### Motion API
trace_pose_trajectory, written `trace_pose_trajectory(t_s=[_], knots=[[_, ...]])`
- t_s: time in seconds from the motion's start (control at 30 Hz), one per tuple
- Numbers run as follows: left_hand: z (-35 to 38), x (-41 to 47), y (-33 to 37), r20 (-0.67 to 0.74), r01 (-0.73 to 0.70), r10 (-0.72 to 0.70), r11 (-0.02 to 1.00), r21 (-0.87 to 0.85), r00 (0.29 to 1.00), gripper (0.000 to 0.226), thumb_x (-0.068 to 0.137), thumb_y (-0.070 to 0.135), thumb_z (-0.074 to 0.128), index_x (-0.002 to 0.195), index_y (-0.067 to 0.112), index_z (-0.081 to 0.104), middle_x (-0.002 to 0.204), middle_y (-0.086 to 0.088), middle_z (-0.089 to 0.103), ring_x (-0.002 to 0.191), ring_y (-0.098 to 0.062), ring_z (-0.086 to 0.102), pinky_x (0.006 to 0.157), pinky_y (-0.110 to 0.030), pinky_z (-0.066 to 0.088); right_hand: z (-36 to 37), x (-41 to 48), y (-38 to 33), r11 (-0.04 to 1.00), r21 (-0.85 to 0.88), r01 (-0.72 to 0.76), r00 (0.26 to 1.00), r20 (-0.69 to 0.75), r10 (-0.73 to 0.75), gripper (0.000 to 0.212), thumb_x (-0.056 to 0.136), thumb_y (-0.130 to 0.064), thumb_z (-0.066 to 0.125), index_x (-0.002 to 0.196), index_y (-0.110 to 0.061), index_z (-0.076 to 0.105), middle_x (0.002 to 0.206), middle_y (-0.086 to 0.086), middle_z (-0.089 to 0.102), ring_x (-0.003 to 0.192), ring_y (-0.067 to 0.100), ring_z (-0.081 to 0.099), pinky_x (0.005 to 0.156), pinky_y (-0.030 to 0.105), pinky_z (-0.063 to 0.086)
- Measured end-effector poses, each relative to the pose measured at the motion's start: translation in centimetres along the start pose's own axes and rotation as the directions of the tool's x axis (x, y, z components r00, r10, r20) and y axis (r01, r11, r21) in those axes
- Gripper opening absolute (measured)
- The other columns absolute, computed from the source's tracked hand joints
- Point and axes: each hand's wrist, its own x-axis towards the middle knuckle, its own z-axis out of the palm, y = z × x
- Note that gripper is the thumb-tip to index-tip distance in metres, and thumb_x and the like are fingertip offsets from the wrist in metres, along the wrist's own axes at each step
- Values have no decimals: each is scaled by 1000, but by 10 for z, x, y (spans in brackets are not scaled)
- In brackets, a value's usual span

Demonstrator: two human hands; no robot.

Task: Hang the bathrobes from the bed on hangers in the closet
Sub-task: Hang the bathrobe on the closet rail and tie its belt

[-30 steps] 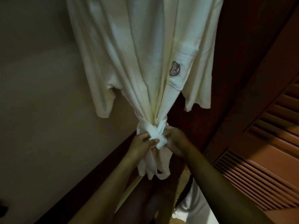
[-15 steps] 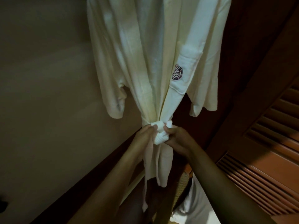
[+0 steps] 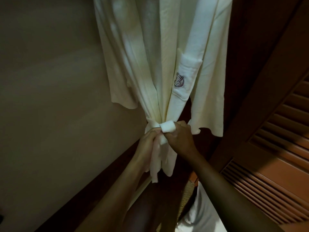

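A cream-white bathrobe (image 3: 155,61) hangs in the closet, its top cut off by the frame, so the hanger is hidden. A pocket with a dark swirl logo (image 3: 179,80) shows on its right front. The robe's belt (image 3: 167,128) is wound round the gathered waist. My left hand (image 3: 147,144) grips the belt ends below the knot. My right hand (image 3: 181,138) pinches the belt loop, which wraps over its fingers. The belt tails (image 3: 156,166) dangle beneath both hands.
A plain beige closet wall (image 3: 50,106) fills the left. Dark wood panelling (image 3: 254,56) stands behind the robe. A louvred wooden door (image 3: 275,173) lies at the right. White cloth (image 3: 199,213) and a woven mat (image 3: 187,191) lie low down near my arms.
The view has shifted, so the robe sits further right. My hands have drawn the belt tighter round the waist; a loop now wraps over my right fingers and the tails hang shorter.
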Motion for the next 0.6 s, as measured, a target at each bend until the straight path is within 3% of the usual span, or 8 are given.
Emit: trace_pose_trajectory(t_s=[0.07,0.1,0.2,0.27,0.33,0.47,0.53,0.6], knots=[[-4,4,-7,-142,-46,61,993,109,988,33,92,32,71,122,24,60,106,1,74,97,-17,72,79,-36,56,-6,4,-2,968,219,-124,992,56,114,14,87,-29,74,84,-16,72,86,2,67,83,21,68,78,42,56],[-5,6,-9,-189,-45,79,983,179,979,42,87,30,79,121,24,56,104,2,74,94,-16,72,76,-34,55,-9,7,-5,904,360,-230,972,126,197,4,88,-22,74,86,-18,73,86,2,71,85,21,71,79,42,58],[-8,19,-21,-227,11,48,968,251,973,50,75,30,90,111,22,56,106,1,72,97,-16,71,84,-37,58,-28,17,-26,631,668,-394,919,285,272,14,89,-7,70,102,-11,75,93,8,76,95,28,72,79,38,57],[-8,23,-25,-240,52,33,938,342,970,49,73,32,91,108,20,58,108,3,69,98,-16,68,83,-35,57,-53,27,-54,531,776,-340,940,270,207,18,88,-2,69,104,-7,75,95,12,75,93,25,70,78,33,55],[-14,26,-31,-251,76,37,901,426,967,45,77,31,89,108,19,59,102,9,65,95,-12,65,78,-31,54,-87,39,-80,501,834,-233,970,165,177,19,87,-2,70,105,-7,73,101,14,75,93,20,71,76,29,56],[-28,32,-37,-281,84,72,857,508,957,43,79,28,86,117,15,71,103,5,72,94,-19,70,87,-42,60,-154,51,-89,324,946,2,982,-63,176,16,82,-2,70,94,-13,69,89,1,71,87,15,68,82,31,54],[-33,34,-36,-281,68,79,877,477,957,34,80,27,85,111,18,74,99,4,74,91,-17,72,81,-39,61,-160,44,-72,286,958,25,940,-120,319,15,88,-3,65,92,-18,62,83,-4,69,81,10,67,86,31,54],[-33,36,-31,-273,36,93,900,434,958,26,82,24,84,107,21,75,95,11,73,89,-9,70,73,-28,56,-132,27,-32,380,919,-108,846,-116,521,13,94,-18,65,108,-19,64,99,-3,70,95,11,67,104,40,50]])
